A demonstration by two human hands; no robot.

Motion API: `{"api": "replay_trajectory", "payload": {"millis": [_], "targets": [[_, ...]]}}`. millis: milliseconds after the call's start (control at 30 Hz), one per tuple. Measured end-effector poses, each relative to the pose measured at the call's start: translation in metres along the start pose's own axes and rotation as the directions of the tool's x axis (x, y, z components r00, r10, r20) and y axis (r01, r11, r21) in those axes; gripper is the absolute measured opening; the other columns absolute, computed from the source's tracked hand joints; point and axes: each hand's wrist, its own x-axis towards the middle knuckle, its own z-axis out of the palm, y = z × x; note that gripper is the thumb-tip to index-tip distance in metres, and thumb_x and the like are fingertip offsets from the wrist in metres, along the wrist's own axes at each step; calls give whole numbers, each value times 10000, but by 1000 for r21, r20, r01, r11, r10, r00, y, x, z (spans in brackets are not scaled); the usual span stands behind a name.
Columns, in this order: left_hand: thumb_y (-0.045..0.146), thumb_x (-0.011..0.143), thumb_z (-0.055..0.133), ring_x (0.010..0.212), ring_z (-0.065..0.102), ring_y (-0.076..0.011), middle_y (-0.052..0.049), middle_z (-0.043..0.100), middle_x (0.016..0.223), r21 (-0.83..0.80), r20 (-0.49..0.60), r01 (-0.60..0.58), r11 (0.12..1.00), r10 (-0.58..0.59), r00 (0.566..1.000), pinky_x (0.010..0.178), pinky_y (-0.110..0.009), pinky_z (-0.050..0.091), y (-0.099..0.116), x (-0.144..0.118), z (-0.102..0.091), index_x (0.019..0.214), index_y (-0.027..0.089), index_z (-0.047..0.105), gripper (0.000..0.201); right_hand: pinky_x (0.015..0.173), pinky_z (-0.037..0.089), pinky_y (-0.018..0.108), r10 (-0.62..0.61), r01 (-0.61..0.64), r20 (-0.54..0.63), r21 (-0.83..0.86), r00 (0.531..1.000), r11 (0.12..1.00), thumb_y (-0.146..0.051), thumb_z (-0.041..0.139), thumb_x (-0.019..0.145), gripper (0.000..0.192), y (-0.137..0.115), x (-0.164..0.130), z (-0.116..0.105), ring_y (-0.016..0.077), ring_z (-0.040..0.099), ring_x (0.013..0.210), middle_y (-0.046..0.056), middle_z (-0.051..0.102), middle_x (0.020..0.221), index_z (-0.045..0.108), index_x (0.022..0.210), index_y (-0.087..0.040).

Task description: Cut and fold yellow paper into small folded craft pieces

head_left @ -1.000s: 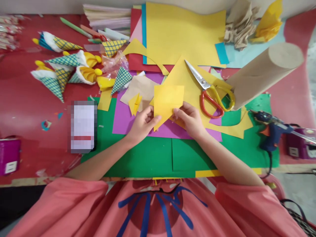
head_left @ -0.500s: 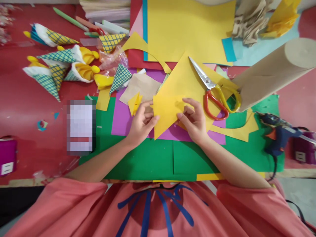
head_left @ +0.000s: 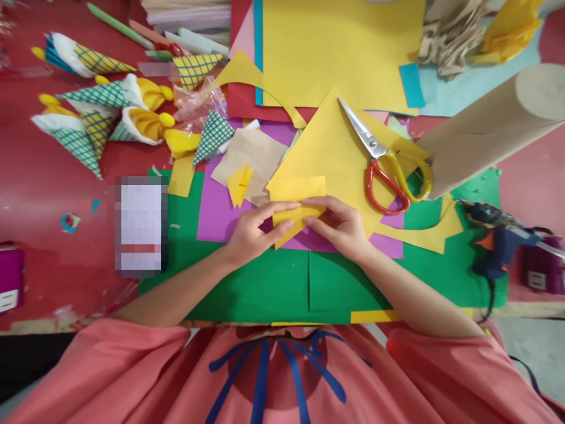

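Observation:
Both hands pinch one small piece of yellow paper (head_left: 296, 189) above the purple sheet (head_left: 216, 207) and green sheet (head_left: 265, 282). My left hand (head_left: 253, 231) grips its left side with thumb and forefinger stretched along a fold line. From the right, my right hand (head_left: 342, 227) presses the same fold with its fingertips. The paper's lower point pokes out beneath the fingers. A small folded yellow shape (head_left: 239, 184) lies just left of the hands on a brown paper scrap (head_left: 258, 154).
Scissors with red and yellow handles (head_left: 384, 168) lie on a large yellow sheet (head_left: 335, 147) to the right. A brown cardboard roll (head_left: 485, 126) and a blue glue gun (head_left: 494, 235) sit further right. Several patterned paper cones (head_left: 101, 112) lie at the left, a blurred rectangular object (head_left: 140, 227) nearby.
The yellow piece stood up more before; now it is bent over along a line and both hands' fingers have come together pressing across it.

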Motion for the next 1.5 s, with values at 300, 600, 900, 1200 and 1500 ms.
{"api": "replay_trajectory", "payload": {"millis": [300,600,900,1200,1500], "targets": [[337,837,666,941,710,-154,-49,732,1065,-15,-45,94,995,-94,995,831,-224,586,0,-1,0,1084,201,665,283,863,561,325,44,-47,-52,-68,998,997,-304,698,820,447,4,-3,2,193,666,1022,60,684,1208,614,1255,-244],[315,855,645,994,692,-154,-36,730,1070,5,-11,38,999,-38,999,869,-229,567,1,-2,1,1074,216,673,242,738,557,299,-127,124,-2,-197,992,973,-252,672,846,365,-1,-2,3,146,641,800,36,712,959,639,1210,-252],[282,844,660,973,690,-140,-18,732,1044,-51,21,34,998,-33,999,856,-213,553,0,-4,-1,1070,237,679,231,999,454,468,-312,280,-23,-386,950,879,-317,665,846,213,1,-1,1,274,513,1240,132,541,1316,693,1031,-215],[346,794,703,979,623,-155,-27,632,1049,123,-157,-180,976,198,968,880,-297,539,-3,1,-4,1101,270,657,319,805,542,361,-339,331,-42,-141,940,933,-223,671,843,130,-1,1,2,178,655,896,53,714,902,663,971,-207],[270,856,635,913,687,-133,-15,731,1013,46,-52,-47,998,49,997,834,-231,557,4,-3,-2,1103,243,657,250,752,552,299,-163,164,23,-112,986,980,-325,656,856,174,-2,-1,2,158,681,850,54,734,915,681,972,-197]]}}
